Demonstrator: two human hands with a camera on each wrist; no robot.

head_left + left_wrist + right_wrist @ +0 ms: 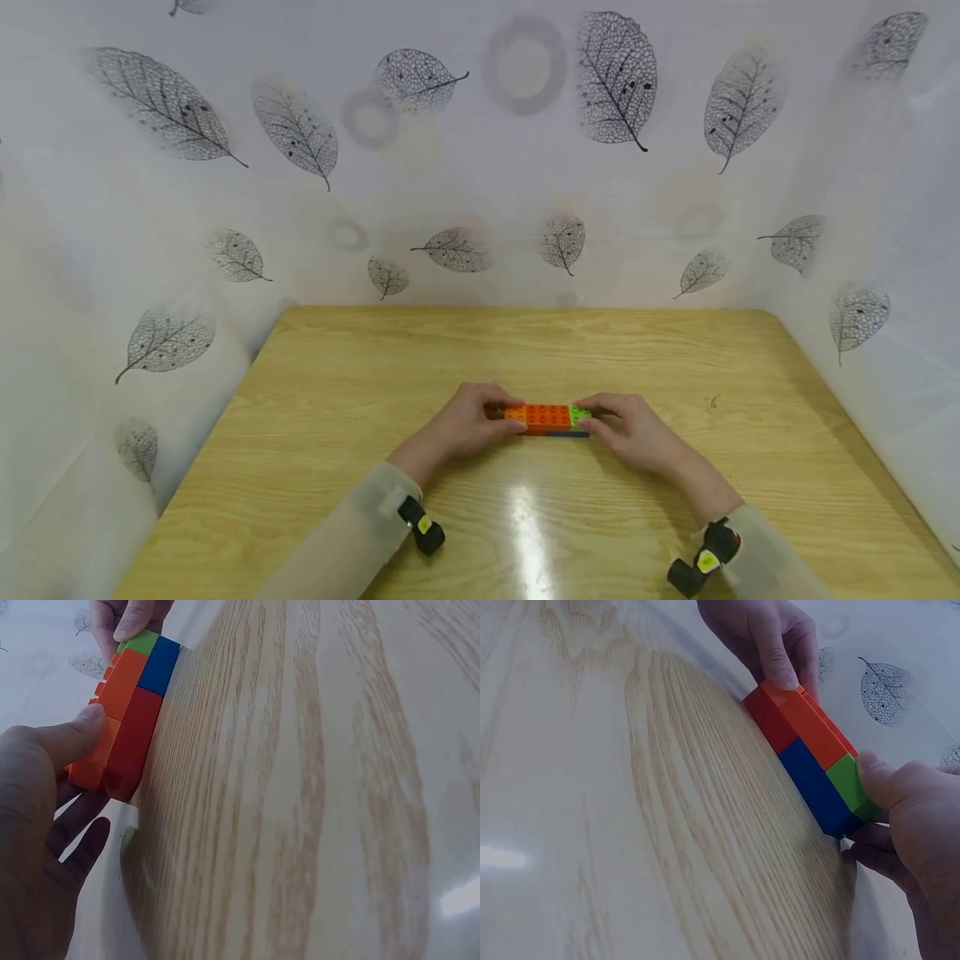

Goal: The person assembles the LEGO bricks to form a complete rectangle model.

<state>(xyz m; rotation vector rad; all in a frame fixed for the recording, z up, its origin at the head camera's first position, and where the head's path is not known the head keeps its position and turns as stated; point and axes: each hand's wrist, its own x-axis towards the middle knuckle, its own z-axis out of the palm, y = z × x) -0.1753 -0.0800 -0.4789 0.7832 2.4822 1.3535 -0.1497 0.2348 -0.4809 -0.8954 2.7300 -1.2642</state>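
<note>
Two layers of toy building bricks form a short bar on the table. Its upper layer has a light orange brick [515, 413] at the left, a red-orange brick [547, 417] in the middle and a green brick [849, 782] at the right. Below them are a red brick [137, 735] and a blue brick [811, 784]. My left hand [468, 423] pinches the light orange brick between thumb and fingers. At the opposite end, my right hand [636, 432] pinches the green brick, its thumb on the near side. Fingers partly hide both ends.
The bar sits on a wooden table [360, 358], around the table's middle. Pale cloth with a leaf print [480, 183] hangs behind and along both sides. A bright reflection lies on the near part of the tabletop.
</note>
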